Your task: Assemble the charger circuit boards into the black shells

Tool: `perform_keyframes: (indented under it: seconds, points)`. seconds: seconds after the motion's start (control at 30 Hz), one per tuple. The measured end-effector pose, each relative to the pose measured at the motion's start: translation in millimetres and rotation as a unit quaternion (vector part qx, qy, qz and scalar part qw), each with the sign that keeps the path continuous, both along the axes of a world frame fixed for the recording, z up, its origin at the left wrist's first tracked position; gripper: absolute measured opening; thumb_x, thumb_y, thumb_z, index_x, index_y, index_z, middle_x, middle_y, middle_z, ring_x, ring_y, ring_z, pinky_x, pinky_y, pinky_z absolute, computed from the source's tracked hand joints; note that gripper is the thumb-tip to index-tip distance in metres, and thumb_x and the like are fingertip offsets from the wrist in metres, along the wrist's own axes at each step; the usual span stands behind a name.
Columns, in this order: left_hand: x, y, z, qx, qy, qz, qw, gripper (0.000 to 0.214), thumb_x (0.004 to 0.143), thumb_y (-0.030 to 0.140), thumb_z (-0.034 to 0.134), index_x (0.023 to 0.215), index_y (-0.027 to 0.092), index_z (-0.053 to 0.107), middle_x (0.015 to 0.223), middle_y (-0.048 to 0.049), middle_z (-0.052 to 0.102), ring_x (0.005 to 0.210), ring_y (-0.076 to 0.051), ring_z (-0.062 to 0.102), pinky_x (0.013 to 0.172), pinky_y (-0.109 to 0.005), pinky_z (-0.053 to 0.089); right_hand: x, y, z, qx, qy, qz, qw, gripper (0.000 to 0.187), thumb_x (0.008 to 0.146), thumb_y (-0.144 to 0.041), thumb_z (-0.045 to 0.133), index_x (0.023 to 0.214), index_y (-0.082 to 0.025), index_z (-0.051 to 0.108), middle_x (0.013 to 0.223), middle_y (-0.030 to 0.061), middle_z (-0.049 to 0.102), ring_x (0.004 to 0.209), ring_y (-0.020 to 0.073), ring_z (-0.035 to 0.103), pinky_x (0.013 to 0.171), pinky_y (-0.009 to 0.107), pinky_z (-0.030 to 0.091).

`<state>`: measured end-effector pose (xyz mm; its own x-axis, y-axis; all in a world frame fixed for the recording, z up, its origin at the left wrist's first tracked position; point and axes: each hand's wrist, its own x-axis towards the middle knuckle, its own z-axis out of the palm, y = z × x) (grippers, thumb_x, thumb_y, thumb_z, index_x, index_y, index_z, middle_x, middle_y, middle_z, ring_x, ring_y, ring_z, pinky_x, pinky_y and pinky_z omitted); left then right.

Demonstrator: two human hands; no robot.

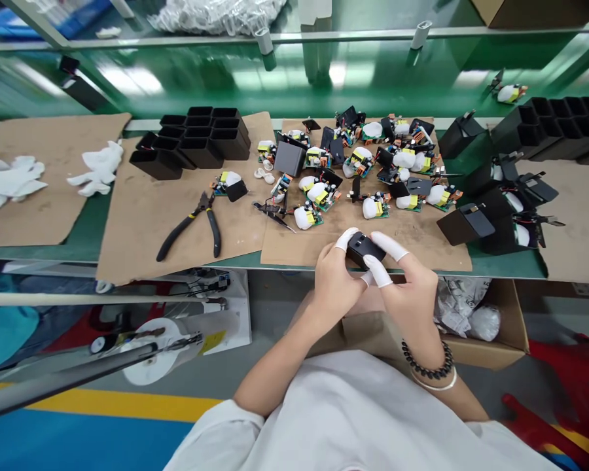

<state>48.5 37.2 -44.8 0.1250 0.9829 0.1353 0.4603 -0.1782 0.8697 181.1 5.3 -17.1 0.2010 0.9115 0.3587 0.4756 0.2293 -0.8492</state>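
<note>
With left hand (334,278) and right hand (410,291) in a closed grip around the black casing (362,245) above the front edge of the worktop (89,226), apply even, opposing fingertip pressure to limit slipping.

Two hands (334,280) (412,291), one held black case (359,247) — four cardboard sheets (235,243), two cardboard boxes (491,354), one pair of yellow-collared pliers (204,202).

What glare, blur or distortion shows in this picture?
Head view: white glare on the green surface; head view: wide-angle stretching toward the frame edges; head view: red shape at lower right looks soft, while the black case between the fingers reads fairly clearly.
</note>
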Motion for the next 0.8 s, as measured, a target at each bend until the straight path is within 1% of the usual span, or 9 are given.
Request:
perform_keyframes:
  seconds: [0.1, 0.27, 0.37, 0.43, 0.5, 0.57, 0.63, 0.73, 0.8]
  points:
    - [6, -4, -5.3, 0.028, 0.001, 0.029, 0.999, 0.069, 0.075, 0.015, 0.074, 0.142, 0.012, 0.057, 0.131, -0.0161, 0.074, 0.121, -0.033, 0.069, 0.109, -0.05, 0.055, -12, 5, 1.3, 0.05, -0.07, -0.038, 0.996, 0.02, 0.096, -0.021, 0.066, 0.108, -0.026, 0.081, 0.121, 0.0056, 0.081, 0.12, 0.0258, 0.076, 0.107, 0.044, 0.063]
    - [7, -5, -14.6, 0.07, 0.013, 0.04, 0.997, 0.066, 0.075, 0.015, 0.072, 0.14, 0.015, 0.059, 0.126, -0.0128, 0.077, 0.117, -0.031, 0.071, 0.108, -0.047, 0.057, -15, 9, 2.5, 0.06, -0.131, -0.074, 0.987, 0.014, 0.094, -0.021, 0.067, 0.097, -0.024, 0.08, 0.111, 0.0067, 0.083, 0.106, 0.0256, 0.079, 0.097, 0.043, 0.065]
    - [8, -4, -19.2, 0.108, 0.022, 0.048, 0.993, 0.063, 0.078, 0.017, 0.071, 0.139, 0.013, 0.059, 0.126, -0.0146, 0.077, 0.116, -0.031, 0.071, 0.109, -0.049, 0.056, -8, 16, -2.1, 0.061, -0.135, -0.015, 0.989, 0.009, 0.093, -0.025, 0.07, 0.096, -0.024, 0.078, 0.114, 0.0078, 0.082, 0.106, 0.0254, 0.078, 0.094, 0.042, 0.065]
    - [8, -3, -19.9, 0.127, 0.028, 0.044, 0.991, 0.059, 0.081, 0.017, 0.07, 0.139, 0.013, 0.059, 0.125, -0.0155, 0.077, 0.116, -0.03, 0.072, 0.112, -0.05, 0.055, -1, 21, -6.1, 0.053, -0.13, 0.035, 0.99, 0.015, 0.091, -0.031, 0.074, 0.104, -0.024, 0.077, 0.119, 0.0091, 0.081, 0.106, 0.0257, 0.078, 0.09, 0.04, 0.065]
    - [4, -2, -18.1, 0.132, 0.035, 0.021, 0.99, 0.062, 0.081, 0.015, 0.07, 0.141, 0.013, 0.057, 0.125, -0.0154, 0.077, 0.118, -0.029, 0.072, 0.115, -0.05, 0.052, 5, 24, -8.1, 0.04, -0.133, 0.054, 0.989, 0.02, 0.09, -0.035, 0.076, 0.105, -0.023, 0.076, 0.111, 0.0089, 0.082, 0.095, 0.0251, 0.079, 0.079, 0.037, 0.066]
    - [-6, -4, -14.8, 0.134, 0.043, 0.0, 0.99, 0.067, 0.081, 0.014, 0.072, 0.146, 0.014, 0.054, 0.132, -0.0157, 0.075, 0.124, -0.029, 0.069, 0.117, -0.05, 0.05, 10, 25, -7.4, 0.046, -0.15, 0.056, 0.986, 0.015, 0.09, -0.035, 0.075, 0.1, -0.023, 0.075, 0.097, 0.0065, 0.082, 0.083, 0.0235, 0.078, 0.07, 0.035, 0.064]
    - [-20, -9, -11.8, 0.138, 0.05, 0.008, 0.989, 0.07, 0.083, 0.02, 0.077, 0.149, 0.016, 0.052, 0.14, -0.0164, 0.07, 0.13, -0.03, 0.066, 0.118, -0.051, 0.049, 12, 23, -6.9, 0.094, -0.165, 0.037, 0.981, 0.014, 0.089, -0.031, 0.077, 0.101, -0.024, 0.074, 0.097, 0.0053, 0.082, 0.084, 0.0233, 0.079, 0.073, 0.035, 0.064]
    - [-41, -20, -10.5, 0.14, 0.049, 0.055, 0.987, 0.069, 0.088, 0.031, 0.079, 0.15, 0.021, 0.052, 0.145, -0.0156, 0.067, 0.134, -0.031, 0.064, 0.116, -0.049, 0.051, 7, 17, -14.0, 0.192, -0.168, -0.055, 0.965, 0.027, 0.086, -0.024, 0.08, 0.112, -0.026, 0.072, 0.11, 0.008, 0.081, 0.097, 0.0255, 0.078, 0.085, 0.04, 0.064]
    - [-46, -25, -12.3, 0.138, 0.044, 0.068, 0.987, 0.068, 0.089, 0.031, 0.078, 0.151, 0.024, 0.051, 0.145, -0.0145, 0.067, 0.135, -0.03, 0.064, 0.116, -0.048, 0.051, 3, 16, -22.6, 0.184, -0.187, -0.085, 0.961, 0.025, 0.088, -0.024, 0.076, 0.113, -0.025, 0.073, 0.108, 0.0102, 0.081, 0.096, 0.0277, 0.077, 0.084, 0.044, 0.064]
